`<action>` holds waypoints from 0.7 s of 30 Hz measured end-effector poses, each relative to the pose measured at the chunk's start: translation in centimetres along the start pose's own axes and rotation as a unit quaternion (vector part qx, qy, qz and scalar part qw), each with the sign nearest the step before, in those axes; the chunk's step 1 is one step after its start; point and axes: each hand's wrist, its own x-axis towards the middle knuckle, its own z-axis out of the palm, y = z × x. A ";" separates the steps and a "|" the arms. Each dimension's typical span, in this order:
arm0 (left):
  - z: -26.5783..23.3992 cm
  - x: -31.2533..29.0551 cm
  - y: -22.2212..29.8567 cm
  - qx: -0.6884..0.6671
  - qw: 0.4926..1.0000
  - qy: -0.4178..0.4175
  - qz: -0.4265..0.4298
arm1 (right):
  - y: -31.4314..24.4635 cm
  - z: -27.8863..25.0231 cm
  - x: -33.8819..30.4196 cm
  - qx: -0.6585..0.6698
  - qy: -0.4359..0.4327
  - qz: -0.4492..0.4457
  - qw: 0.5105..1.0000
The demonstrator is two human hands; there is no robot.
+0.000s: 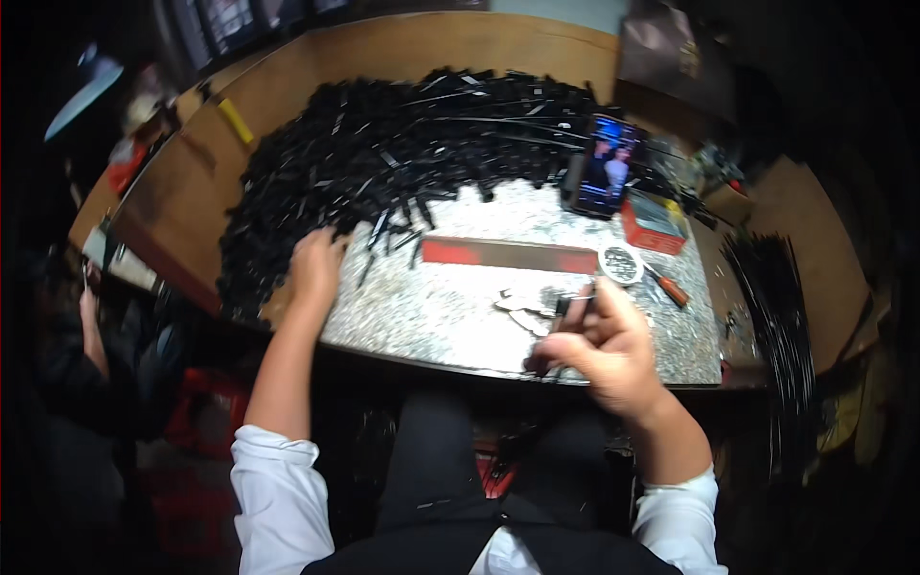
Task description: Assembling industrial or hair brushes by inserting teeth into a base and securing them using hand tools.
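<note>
My left hand [316, 271] is at the near left edge of a big pile of small black parts [422, 134]. Its fingers point down among the parts; the fingertips are blurred, so any hold is hidden. Over the front of the speckled tabletop [383, 311], my right hand [613, 343] is curled, thumb and fingers around something dark and blurred [573, 311]. Just left of it a two-armed metal tool [522, 311], like pliers, touches or nearly touches that dark thing. Beyond lies a long red-and-grey bar [508, 255]. Several loose black pieces [379, 230] lie at the pile's edge.
Right of the bar stand a white round tub [621, 264] of small bits, a screwdriver [671, 287], a red box [655, 225] and a propped phone [607, 165]. Long black strips [771, 316] hang at the right. Wooden boards [460, 50] wall the table. Another person's arm [91, 321] shows far left.
</note>
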 end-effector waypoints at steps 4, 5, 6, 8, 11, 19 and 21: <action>1.4 -1.0 -4.7 0.152 0.983 -0.105 -0.019 | 0.5 -0.9 1.2 0.005 -0.084 -0.034 0.996; 2.1 -1.0 -5.6 0.162 0.982 -0.097 -0.004 | 0.7 -1.1 1.3 0.030 -0.090 -0.034 0.995; 2.0 -0.8 -5.3 0.166 0.979 -0.116 -0.019 | 1.1 -1.3 1.6 0.057 -0.098 -0.031 0.993; 1.7 0.1 -3.6 0.162 0.974 -0.153 -0.044 | 1.2 -1.9 1.6 0.057 -0.106 -0.043 0.992; 1.6 0.6 -2.9 0.155 0.971 -0.170 -0.070 | 1.5 -1.9 1.7 0.057 -0.104 -0.051 0.992; -1.1 0.4 1.1 -0.092 0.995 -0.037 -0.012 | 1.0 -0.8 0.5 0.081 -0.092 -0.026 0.992; -2.9 0.2 5.1 -0.256 0.966 -0.017 -0.035 | 0.3 -0.5 -0.1 0.039 -0.084 -0.029 0.995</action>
